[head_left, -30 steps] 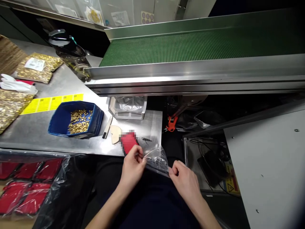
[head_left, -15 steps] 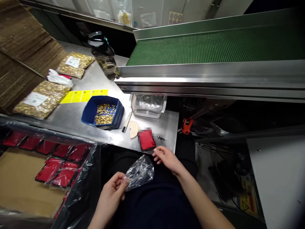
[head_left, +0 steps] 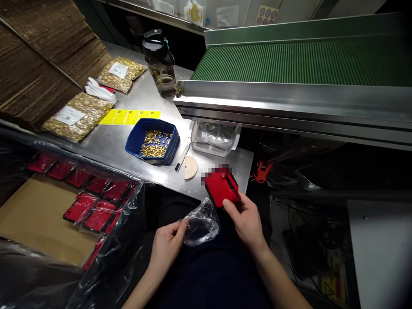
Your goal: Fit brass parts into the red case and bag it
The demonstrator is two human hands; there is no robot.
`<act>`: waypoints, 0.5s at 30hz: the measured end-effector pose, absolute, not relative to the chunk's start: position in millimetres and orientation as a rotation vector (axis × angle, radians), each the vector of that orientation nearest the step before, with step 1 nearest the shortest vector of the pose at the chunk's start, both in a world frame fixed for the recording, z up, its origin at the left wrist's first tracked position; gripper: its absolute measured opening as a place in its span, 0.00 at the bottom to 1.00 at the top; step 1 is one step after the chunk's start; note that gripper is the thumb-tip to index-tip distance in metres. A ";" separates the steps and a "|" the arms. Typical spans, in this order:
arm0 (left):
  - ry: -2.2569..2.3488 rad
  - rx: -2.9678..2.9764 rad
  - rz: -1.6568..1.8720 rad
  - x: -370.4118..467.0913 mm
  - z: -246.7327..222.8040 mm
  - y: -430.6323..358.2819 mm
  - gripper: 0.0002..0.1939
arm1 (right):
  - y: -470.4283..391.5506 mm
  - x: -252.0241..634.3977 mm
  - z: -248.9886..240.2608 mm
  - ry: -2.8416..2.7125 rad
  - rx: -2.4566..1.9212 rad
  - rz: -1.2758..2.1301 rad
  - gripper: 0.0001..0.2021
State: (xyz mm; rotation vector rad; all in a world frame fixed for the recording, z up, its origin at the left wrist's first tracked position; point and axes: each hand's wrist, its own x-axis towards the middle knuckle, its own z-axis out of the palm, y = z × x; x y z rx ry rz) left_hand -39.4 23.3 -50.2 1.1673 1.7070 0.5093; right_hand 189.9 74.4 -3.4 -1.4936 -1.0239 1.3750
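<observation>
My left hand (head_left: 169, 242) pinches the edge of a clear plastic bag (head_left: 202, 227), whose mouth gapes open above my lap. Held in my right hand (head_left: 247, 221) is a flat red pouch with black edging (head_left: 221, 186), its thumb on the near face and the fingers behind. The pouch is raised and tilted just above the table edge, close to the bag but outside it. Part of the pouch is blurred out by pixels. A round pale disc (head_left: 191, 168) and a utility knife (head_left: 182, 157) lie on the metal table beyond.
A blue bin (head_left: 176, 146) holds small gold pieces. Behind it stand a water bottle (head_left: 161, 71) and bags of gold pieces (head_left: 79, 118). A green conveyor (head_left: 273, 64) runs at right. Lower left, a lined box (head_left: 48, 214) contains bagged red pouches. A grey tray (head_left: 210, 149) holds clear bags.
My right hand has taken hold of the red pouch and lifted it off the table. The bag in my left hand has opened wider at its mouth. The camera view has shifted.
</observation>
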 end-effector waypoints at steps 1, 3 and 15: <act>1.691 1.192 0.500 -35.5 -49.7 27.1 0.31 | 66.0 197.0 11.0 -1.242 -1.483 1.352 0.14; 1.624 1.222 0.471 -27.2 -48.3 36.0 0.30 | 47.0 208.2 33.1 -1.708 -1.422 1.322 0.05; 1.548 1.720 0.331 8.4 -31.5 61.7 0.25 | -8.5 227.0 7.5 -2.200 -1.780 0.841 0.04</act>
